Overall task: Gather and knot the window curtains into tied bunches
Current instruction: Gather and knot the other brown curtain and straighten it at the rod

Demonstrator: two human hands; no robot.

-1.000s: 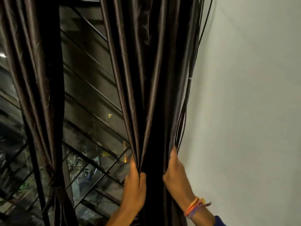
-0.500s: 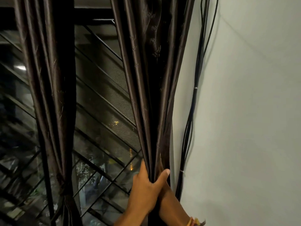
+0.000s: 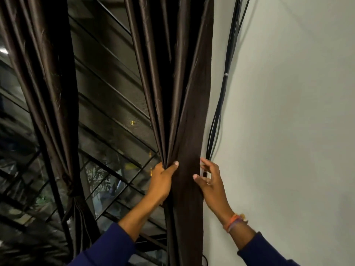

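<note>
A dark brown curtain [image 3: 178,96] hangs beside the white wall, its folds drawn together low down. My left hand [image 3: 161,181] grips the gathered folds from the left, thumb across the front. My right hand [image 3: 210,181] is at the curtain's right edge, thumb pressing on the fabric and fingers spread loosely behind the edge near the cables. A second brown curtain [image 3: 48,83] hangs at the left, cinched into a knot [image 3: 72,191] low down.
Black cables [image 3: 221,104] run down the white wall [image 3: 288,131] just right of the curtain. Behind the curtains is a window with a metal grille [image 3: 111,104] and dark glass; plants and lights show outside.
My right hand came out from behind the curtain to its right edge with fingers spread. My left hand kept its grip on the folds. The view tilted down, showing both sleeves.
</note>
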